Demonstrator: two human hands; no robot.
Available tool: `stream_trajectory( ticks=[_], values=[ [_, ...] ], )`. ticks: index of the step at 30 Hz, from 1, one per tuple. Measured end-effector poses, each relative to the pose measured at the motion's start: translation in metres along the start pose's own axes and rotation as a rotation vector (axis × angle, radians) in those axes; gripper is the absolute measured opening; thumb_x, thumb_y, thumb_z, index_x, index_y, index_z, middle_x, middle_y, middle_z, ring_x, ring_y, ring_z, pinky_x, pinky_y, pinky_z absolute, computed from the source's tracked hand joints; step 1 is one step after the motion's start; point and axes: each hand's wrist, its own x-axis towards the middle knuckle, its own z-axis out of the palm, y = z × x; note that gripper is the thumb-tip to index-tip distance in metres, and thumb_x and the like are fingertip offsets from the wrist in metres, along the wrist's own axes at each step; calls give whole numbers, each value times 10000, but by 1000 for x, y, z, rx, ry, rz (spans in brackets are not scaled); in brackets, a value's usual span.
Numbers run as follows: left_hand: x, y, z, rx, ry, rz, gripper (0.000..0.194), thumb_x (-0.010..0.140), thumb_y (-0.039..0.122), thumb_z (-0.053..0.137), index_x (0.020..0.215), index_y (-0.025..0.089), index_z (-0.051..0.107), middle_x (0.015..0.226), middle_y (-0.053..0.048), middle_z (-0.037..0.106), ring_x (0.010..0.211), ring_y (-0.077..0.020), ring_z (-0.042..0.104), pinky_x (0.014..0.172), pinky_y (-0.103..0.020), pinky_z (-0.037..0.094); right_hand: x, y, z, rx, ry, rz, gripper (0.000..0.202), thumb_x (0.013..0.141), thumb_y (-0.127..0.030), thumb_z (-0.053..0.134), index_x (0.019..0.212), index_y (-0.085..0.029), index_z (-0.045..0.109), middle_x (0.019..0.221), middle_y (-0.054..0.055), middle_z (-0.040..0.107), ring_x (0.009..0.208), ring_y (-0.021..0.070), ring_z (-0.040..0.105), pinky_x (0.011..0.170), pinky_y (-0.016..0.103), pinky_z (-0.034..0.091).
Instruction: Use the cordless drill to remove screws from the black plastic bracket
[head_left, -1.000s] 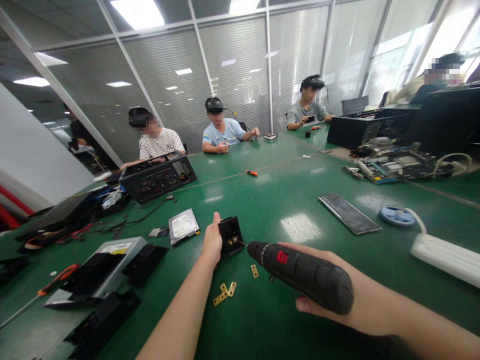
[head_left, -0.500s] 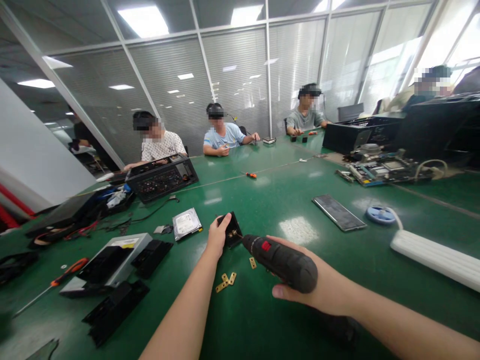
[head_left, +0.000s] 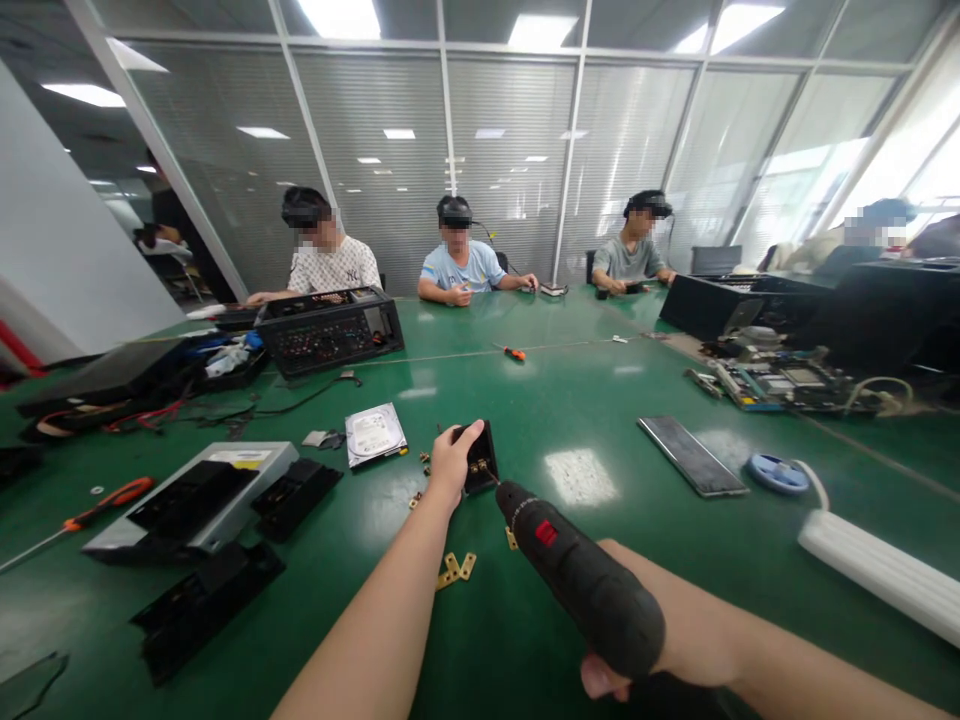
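My left hand (head_left: 454,462) grips a small black box-shaped part (head_left: 486,440) on the green table, thumb over its top edge. Brass-coloured pieces show inside that part. In my right hand (head_left: 637,610) is a black cordless drill (head_left: 577,575) with a red switch, its handle mostly hidden. The drill's bit points at the brass pieces; whether it touches a screw I cannot tell. Several flat brass plates with holes (head_left: 454,570) lie beside my left forearm, and another brass plate (head_left: 512,538) is partly covered by the drill. Small brass bits (head_left: 424,460) lie left of my hand.
Left of my hands lie a hard drive (head_left: 375,435), a silver drive case (head_left: 195,500), black plastic parts (head_left: 206,610) and an orange screwdriver (head_left: 109,503). To the right are a phone (head_left: 691,455) and a white power strip (head_left: 881,575). Co-workers sit across the table (head_left: 465,390).
The camera view has shifted, so the scene sits differently. The drill is now seen more steeply, its rear lower and nearer me. Both hands keep their holds.
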Motion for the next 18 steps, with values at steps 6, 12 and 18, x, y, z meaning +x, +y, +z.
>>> stream_trajectory(
  ticks=[6,12,18],
  values=[
    [7,2,-5,-133,5,-110,645,615,732,914,855,156,751,765,-94,742,727,-259,700,688,-373,565,27,19,4,248,22,-93,749,406,-253,1097,958,-196,594,625,-94,632,516,109,641,449,170,513],
    [6,-3,-3,-24,132,-22,594,667,755,881,773,205,683,715,-16,660,703,-203,622,660,-306,491,24,18,-43,88,-100,-36,783,522,-231,1086,1128,-188,590,716,-61,705,579,128,714,548,219,611],
    [3,-7,1,157,227,67,558,765,743,813,715,213,646,696,-8,613,708,-189,547,659,-295,417,10,21,-110,71,-214,-275,686,856,-470,900,1369,-114,615,809,40,752,625,164,739,576,267,603]
  ],
)
